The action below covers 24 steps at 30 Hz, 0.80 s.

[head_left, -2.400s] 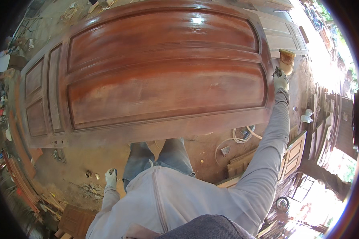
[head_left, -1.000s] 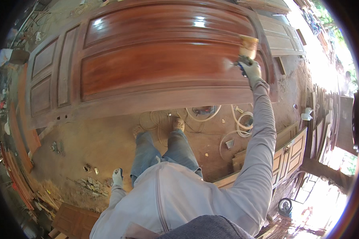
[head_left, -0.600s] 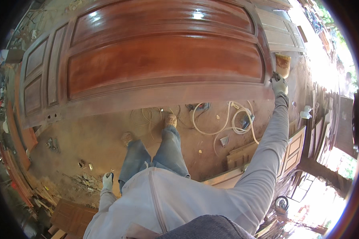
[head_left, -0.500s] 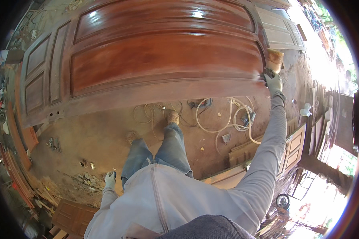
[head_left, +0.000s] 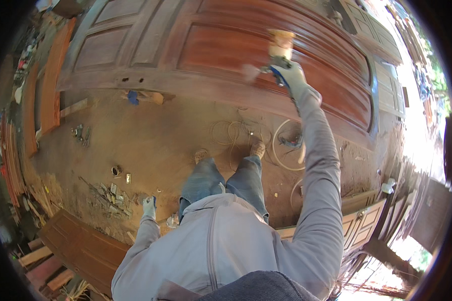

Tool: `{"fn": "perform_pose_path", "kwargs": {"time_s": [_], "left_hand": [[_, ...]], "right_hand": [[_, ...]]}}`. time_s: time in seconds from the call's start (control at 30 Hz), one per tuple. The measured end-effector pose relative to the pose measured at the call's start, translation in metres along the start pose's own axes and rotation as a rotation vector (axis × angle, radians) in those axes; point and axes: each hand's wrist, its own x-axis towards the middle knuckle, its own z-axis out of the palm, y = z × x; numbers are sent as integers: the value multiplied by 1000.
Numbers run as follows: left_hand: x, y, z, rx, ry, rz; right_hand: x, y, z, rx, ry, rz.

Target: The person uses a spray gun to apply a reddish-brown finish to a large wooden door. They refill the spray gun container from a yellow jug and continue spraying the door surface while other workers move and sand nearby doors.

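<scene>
Gloved left hand (head_left: pixel 149 206) hangs low by the hip, grip unreadable; coiled pale hose (head_left: pixel 281 150) lies on the dirt floor (head_left: pixel 150 145) beyond the feet; farther out, gloved right hand (head_left: pixel 290 76) clasps a blurred tan-cupped spray tool (head_left: pixel 278 47) over the large reddish-brown panelled wooden door (head_left: pixel 221 50).

No packages, labels, signs or screens are discernible anywhere in the frame, from the upper left corner to the lower right edge.

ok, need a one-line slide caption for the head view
Gloved right hand holds a spray gun with a pale cup against a large reddish-brown panelled wooden door; gloved left hand hangs free.
</scene>
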Motion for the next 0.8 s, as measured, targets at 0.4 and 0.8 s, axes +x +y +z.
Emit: {"fn": "perform_pose_path", "kwargs": {"time_s": [0.4,0.8], "left_hand": [[-64,-42,-23,-204,85,-242],[-113,-7,149,102,-239,-30]], "right_hand": [[-9,-22,151,228,-340,-31],[-163,170,-331,-131,402,97]]}}
